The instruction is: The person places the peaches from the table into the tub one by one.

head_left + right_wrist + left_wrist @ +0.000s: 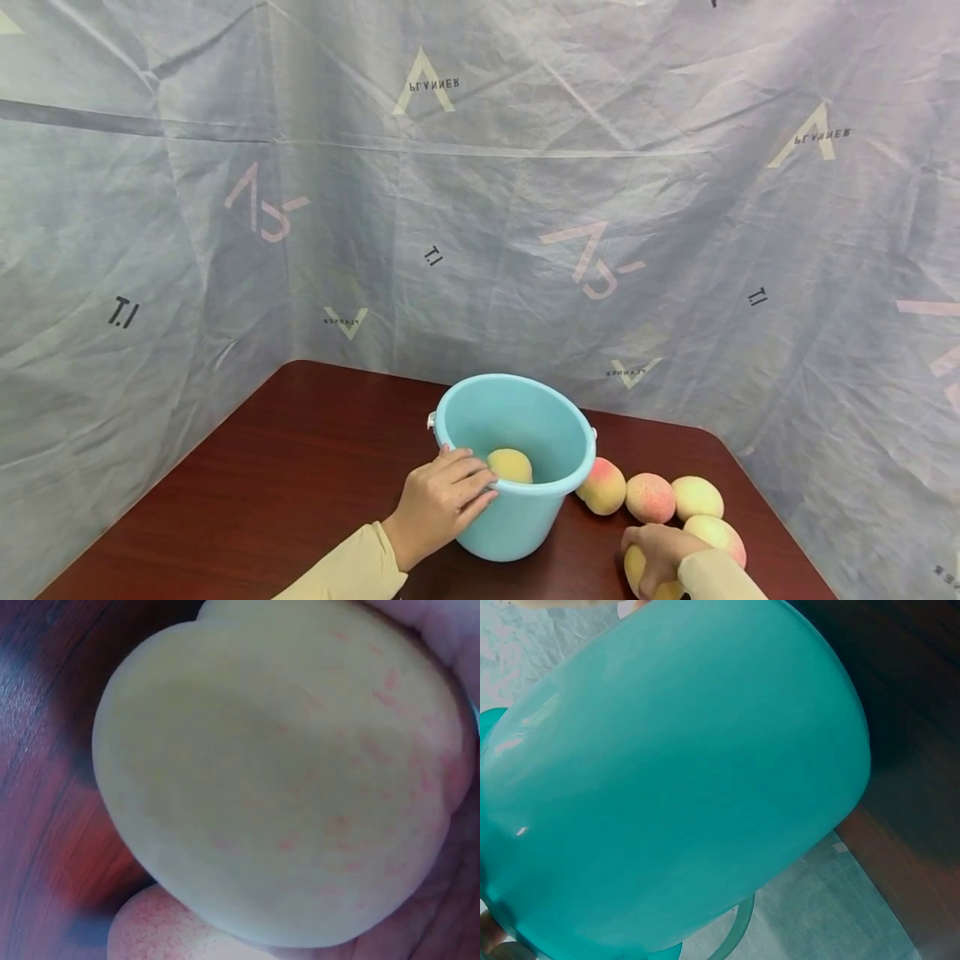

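Note:
A light blue bucket (504, 523) stands upright on the table, with a yellowish peach (510, 465) inside it. My left hand (441, 498) grips the near left part of its rim. The bucket's side (682, 765) fills most of the left wrist view, and a bit of fingertip (490, 931) shows at the lower left. To the right of the bucket, my right hand (657, 550) holds a yellow peach (636, 570) low at the table. Close up in the right wrist view, this peach (277, 780) has pink flecks, and part of the hand (442, 630) curves round it.
Several more peaches lie right of the bucket: a yellow-pink one (604, 487) beside its wall, a redder one (650, 498), a pale one (697, 497) and another pale one (716, 537) near my right hand. Grey printed cloth (480, 208) hangs behind the dark red table (300, 467).

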Tool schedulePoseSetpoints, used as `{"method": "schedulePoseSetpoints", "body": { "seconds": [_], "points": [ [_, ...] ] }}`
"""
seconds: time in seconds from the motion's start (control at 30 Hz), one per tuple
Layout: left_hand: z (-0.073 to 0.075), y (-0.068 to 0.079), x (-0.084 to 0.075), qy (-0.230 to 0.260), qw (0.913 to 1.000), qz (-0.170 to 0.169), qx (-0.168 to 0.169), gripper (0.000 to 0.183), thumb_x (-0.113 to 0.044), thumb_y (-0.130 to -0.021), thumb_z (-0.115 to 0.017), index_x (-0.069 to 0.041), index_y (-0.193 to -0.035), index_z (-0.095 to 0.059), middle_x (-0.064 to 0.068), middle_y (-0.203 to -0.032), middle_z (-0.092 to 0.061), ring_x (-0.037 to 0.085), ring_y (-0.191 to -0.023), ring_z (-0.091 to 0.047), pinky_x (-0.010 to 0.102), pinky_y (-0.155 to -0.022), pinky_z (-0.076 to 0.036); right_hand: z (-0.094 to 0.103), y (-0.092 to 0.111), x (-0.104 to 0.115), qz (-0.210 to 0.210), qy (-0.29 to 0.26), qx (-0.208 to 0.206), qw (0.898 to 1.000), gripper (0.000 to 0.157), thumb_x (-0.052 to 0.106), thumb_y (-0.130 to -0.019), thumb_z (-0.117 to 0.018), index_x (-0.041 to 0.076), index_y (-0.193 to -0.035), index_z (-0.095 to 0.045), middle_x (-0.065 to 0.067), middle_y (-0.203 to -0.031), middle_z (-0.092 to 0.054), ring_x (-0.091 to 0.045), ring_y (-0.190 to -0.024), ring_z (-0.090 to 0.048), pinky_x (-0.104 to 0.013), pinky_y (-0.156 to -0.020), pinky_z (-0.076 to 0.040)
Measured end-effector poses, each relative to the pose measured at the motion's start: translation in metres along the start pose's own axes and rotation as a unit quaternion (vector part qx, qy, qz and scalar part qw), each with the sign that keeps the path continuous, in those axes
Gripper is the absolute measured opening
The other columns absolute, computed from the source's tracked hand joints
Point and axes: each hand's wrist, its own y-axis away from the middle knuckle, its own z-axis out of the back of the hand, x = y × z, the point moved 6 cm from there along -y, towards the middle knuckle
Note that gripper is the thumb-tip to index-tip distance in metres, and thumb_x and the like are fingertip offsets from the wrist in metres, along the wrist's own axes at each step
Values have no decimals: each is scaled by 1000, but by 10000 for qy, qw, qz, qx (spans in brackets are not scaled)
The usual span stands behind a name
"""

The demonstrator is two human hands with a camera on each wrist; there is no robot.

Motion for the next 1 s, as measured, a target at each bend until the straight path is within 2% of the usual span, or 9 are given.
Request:
{"method": "schedulePoseSetpoints", "body": {
  "seconds": [0.1,0.17,0.37,0.5,0.67,0.83,1.0],
  "points": [
    [0,0,0,7,10000,5,0,32,-31,-102,-50,-15,-89,-74,-5,-87,-70,15,-88,-66,35,-75,-58,1,3,2,255,-26,41,9997,46,-1,-56,-67,19,-98,-62,8,-73,-46,-6,-59,-34,-22,-52,-29],
    [0,0,0,13,10000,8,-6,32,-31,-102,-51,-15,-88,-74,-5,-87,-70,15,-88,-66,34,-75,-58,2,4,5,477,-50,9,9988,46,-2,-56,-66,18,-97,-62,9,-73,-46,-5,-59,-34,-21,-52,-30],
    [0,0,-1,51,10000,-17,-18,31,-30,-102,-51,-15,-88,-74,-5,-87,-70,15,-88,-66,32,-76,-58,11,6,10,692,-478,-63,9964,47,-3,-57,-69,18,-99,-61,8,-81,-49,-7,-68,-40,-23,-58,-36],
    [1,-1,-1,20,10000,-29,-23,31,-31,-102,-51,-15,-88,-74,-4,-87,-70,15,-88,-66,32,-76,-58,22,3,14,1053,-269,-340,9935,49,-1,-58,-72,8,-105,-62,11,-80,-52,-3,-64,-41,-22,-58,-39],
    [2,-1,-1,-26,10000,-11,-34,32,-31,-102,-50,-15,-88,-74,-4,-87,-70,15,-88,-66,35,-74,-58,34,1,20,1295,-159,-611,9896,49,2,-59,-72,0,-107,-62,6,-82,-56,-5,-65,-41,-23,-61,-40],
    [2,-1,-1,-8,10000,-4,-15,32,-31,-102,-51,-15,-89,-74,-4,-87,-70,15,-88,-66,33,-76,-58,43,4,23,1097,267,-1161,9868,54,12,-57,-74,5,-109,-63,1,-87,-54,-6,-67,-42,-26,-59,-40],
    [2,0,-1,0,10000,-7,-13,31,-31,-102,-51,-15,-89,-74,-4,-87,-70,15,-89,-66,33,-76,-58,51,6,26,869,537,-1714,9799,55,18,-54,-74,11,-108,-65,-2,-98,-57,-13,-78,-48,-28,-57,-40]
  ]
}}
